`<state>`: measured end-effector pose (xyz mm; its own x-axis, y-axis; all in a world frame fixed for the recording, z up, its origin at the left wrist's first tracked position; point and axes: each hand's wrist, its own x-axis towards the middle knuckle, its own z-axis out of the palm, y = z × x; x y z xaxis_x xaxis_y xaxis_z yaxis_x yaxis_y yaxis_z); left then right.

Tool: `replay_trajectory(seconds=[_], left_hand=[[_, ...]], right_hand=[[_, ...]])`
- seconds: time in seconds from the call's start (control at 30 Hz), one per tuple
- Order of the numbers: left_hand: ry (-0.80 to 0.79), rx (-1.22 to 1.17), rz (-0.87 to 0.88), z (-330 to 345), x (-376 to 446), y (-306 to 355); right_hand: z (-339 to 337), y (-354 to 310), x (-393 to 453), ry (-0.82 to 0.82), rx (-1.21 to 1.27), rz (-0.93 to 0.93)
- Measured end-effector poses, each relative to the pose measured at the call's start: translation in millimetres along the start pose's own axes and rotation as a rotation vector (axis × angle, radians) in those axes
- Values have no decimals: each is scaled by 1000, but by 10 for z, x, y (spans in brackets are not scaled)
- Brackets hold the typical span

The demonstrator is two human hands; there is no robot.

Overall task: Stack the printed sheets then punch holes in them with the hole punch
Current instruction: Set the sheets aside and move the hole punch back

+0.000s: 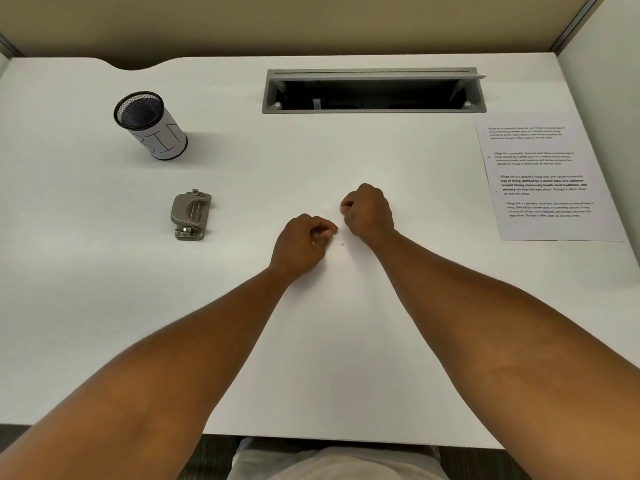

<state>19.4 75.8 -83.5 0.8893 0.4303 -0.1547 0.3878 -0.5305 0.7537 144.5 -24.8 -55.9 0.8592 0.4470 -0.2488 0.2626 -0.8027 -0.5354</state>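
Note:
The printed sheets [550, 181] lie as one stack at the table's right edge, with two small holes along their left margin. A grey hole punch [191, 214] sits on the table to the left, apart from both hands. My left hand [304, 240] is curled at the table's middle, its fingertips pinched on small white paper dots. My right hand [367, 211] is just beyond it and to the right, fingers pinched together against the table; nothing shows in it. One loose paper dot [342, 244] lies between the two hands.
A black mesh cup [150, 124] with a white label reading BIN stands at the back left. A grey cable tray opening [374, 91] is set into the white table [104, 306] at the back. Partition walls close off the back and right.

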Motion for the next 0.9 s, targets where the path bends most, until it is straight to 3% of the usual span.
replay_trajectory(seconds=[0.4, 0.67, 0.9], left_hand=[[-51, 45, 70, 2, -44, 57], [32, 97, -1, 66, -101, 138], [55, 285, -2, 165, -118, 211]], right_hand=[[1, -57, -15, -70, -216, -34], [17, -5, -18, -55, -183, -68], [38, 120, -37, -57, -52, -94]])
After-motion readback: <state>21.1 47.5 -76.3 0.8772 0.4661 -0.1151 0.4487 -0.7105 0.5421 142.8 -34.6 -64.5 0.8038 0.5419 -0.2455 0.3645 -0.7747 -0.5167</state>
